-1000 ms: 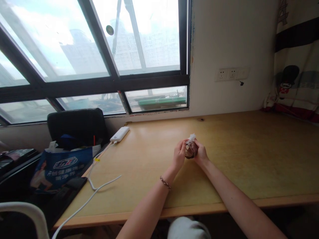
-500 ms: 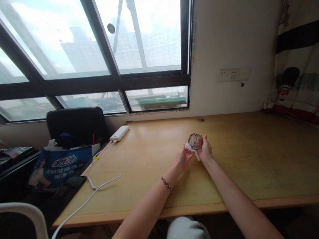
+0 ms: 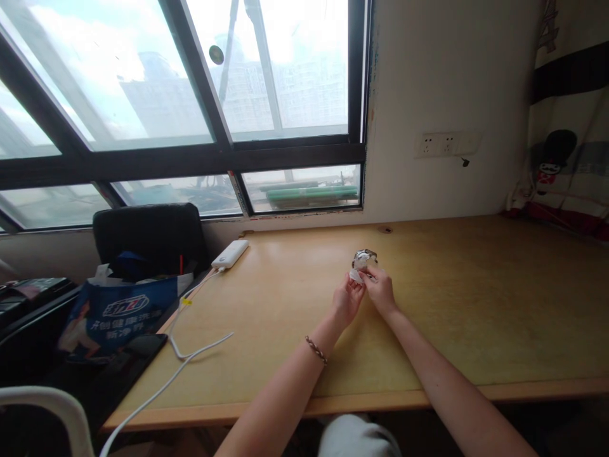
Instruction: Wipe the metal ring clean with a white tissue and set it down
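Here's the worktop (image 3: 476,304), a long pale wooden surface running along the wall under the window, lightly scuffed, its near edge trimmed with a darker strip. At its far left corner lies a white power bank (image 3: 230,254), angled towards the window. A white cable (image 3: 190,355) leaves it, runs down the left edge, loops back onto the wood and trails off the near left corner. A small dark grommet hole (image 3: 384,229) sits at the far edge.

Daylight from the overexposed window (image 3: 190,82) lights the counter (image 3: 476,304) evenly; soft shadows, wide-angle bending at edges, mild blur.
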### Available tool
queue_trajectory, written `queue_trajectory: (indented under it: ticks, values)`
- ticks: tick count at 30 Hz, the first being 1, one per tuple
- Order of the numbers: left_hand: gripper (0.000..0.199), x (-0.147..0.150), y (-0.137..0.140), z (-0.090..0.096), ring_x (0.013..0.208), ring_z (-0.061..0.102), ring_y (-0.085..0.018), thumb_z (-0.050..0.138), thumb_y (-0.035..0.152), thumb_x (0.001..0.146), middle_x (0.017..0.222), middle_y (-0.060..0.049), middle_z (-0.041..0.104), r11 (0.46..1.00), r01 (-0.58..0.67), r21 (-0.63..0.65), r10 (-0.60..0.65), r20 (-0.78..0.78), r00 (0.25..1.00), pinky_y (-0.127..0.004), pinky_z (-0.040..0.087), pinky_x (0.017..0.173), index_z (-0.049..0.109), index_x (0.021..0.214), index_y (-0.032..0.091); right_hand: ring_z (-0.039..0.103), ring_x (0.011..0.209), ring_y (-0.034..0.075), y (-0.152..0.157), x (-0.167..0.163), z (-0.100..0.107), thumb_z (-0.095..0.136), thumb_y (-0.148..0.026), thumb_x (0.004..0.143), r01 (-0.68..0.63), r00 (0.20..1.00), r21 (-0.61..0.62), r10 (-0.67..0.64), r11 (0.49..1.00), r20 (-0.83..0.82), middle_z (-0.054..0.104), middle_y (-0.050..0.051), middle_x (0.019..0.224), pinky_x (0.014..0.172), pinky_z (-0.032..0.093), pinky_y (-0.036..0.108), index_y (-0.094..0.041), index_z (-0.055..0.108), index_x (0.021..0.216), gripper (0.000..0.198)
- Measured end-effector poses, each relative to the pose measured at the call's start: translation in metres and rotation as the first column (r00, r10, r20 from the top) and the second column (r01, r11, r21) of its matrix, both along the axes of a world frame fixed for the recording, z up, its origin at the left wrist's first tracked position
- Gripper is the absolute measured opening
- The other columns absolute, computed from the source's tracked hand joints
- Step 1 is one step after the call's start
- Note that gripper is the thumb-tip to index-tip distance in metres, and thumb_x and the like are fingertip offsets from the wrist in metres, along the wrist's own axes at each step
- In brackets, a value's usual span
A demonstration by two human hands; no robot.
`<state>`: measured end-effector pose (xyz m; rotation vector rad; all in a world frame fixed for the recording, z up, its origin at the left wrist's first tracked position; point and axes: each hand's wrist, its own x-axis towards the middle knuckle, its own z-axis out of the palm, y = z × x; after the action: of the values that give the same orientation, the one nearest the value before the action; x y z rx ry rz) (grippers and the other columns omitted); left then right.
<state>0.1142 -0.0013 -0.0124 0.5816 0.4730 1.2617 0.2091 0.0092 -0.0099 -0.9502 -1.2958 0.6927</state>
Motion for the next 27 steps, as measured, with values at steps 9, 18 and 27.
queue_trajectory:
  ticks: [9, 18, 27]
  values:
    - [0.025, -0.011, 0.009, -0.001, 0.091, 0.053, -0.016, 0.054, 0.033, 0.075, 0.094, -0.005, 0.060, 0.972, -0.131, 0.193, 0.158, -0.134, 0.978, -0.026, 0.040, 0.084, 0.060, 0.090, 0.014, 0.049, 0.072, 0.019, -0.010, 0.003, 0.005, 0.044, -0.022, 0.079, 0.080, 0.715, 0.227, -0.215, 0.971, 0.665, 0.058, 0.007, 0.073, 0.076, 0.033, 0.032, -0.021, 0.058, 0.071, 0.016]
    - [0.032, -0.027, 0.006, 0.009, 0.072, 0.055, -0.011, 0.063, 0.033, 0.068, 0.089, -0.007, 0.060, 0.978, -0.054, 0.204, 0.090, -0.173, 0.981, -0.021, 0.043, 0.062, 0.059, 0.094, 0.014, 0.041, 0.105, 0.023, -0.018, -0.001, 0.018, 0.046, -0.023, 0.081, -0.080, 0.639, 0.355, -0.225, 0.932, 0.735, 0.063, 0.003, 0.093, 0.096, 0.022, 0.042, -0.024, 0.061, 0.093, 0.019]
    - [0.033, -0.025, 0.014, -0.003, 0.082, 0.059, -0.019, 0.055, 0.040, 0.072, 0.093, -0.012, 0.062, 0.984, -0.087, 0.157, 0.121, -0.227, 0.966, -0.029, 0.047, 0.069, 0.059, 0.093, 0.014, 0.052, 0.094, 0.021, 0.003, 0.004, 0.007, 0.056, -0.043, 0.071, 0.143, 0.987, -0.011, -0.142, 0.990, 0.078, 0.054, 0.010, 0.110, 0.077, 0.044, 0.033, -0.018, 0.054, 0.106, 0.044]
